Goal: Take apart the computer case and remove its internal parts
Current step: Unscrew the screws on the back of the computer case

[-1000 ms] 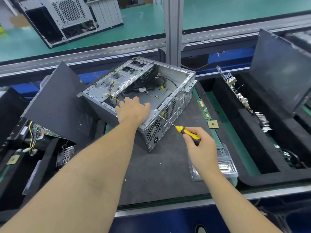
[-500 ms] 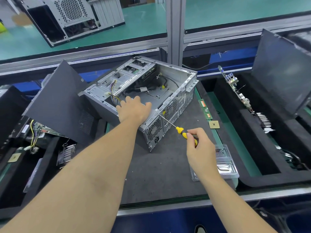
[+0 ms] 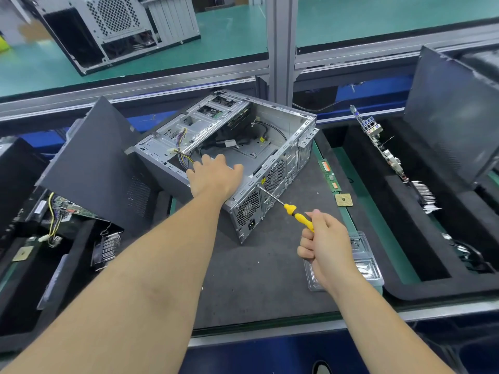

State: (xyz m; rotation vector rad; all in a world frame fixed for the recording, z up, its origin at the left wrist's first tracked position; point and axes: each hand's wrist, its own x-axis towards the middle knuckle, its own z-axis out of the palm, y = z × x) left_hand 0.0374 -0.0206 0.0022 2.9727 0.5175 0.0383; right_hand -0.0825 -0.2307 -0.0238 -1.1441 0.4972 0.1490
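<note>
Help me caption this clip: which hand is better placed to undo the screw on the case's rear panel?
Right. The right hand grips the yellow-handled screwdriver, whose tip already meets the rear panel of the open grey metal computer case. The left hand rests on the case's edge, probably steadying it.

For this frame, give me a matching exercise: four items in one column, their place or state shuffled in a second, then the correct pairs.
Items:
1. screwdriver
2. left hand
3. memory stick
4. processor chip

Places or states:
A. lies flat on the mat beside the green strip, nearer the person than the memory stick
B. rests on the open computer case's near edge
C. gripped by the right hand, tip at the case's rear panel
D. lies on the mat right of the case

Pairs: 1-C, 2-B, 3-D, 4-A
</note>
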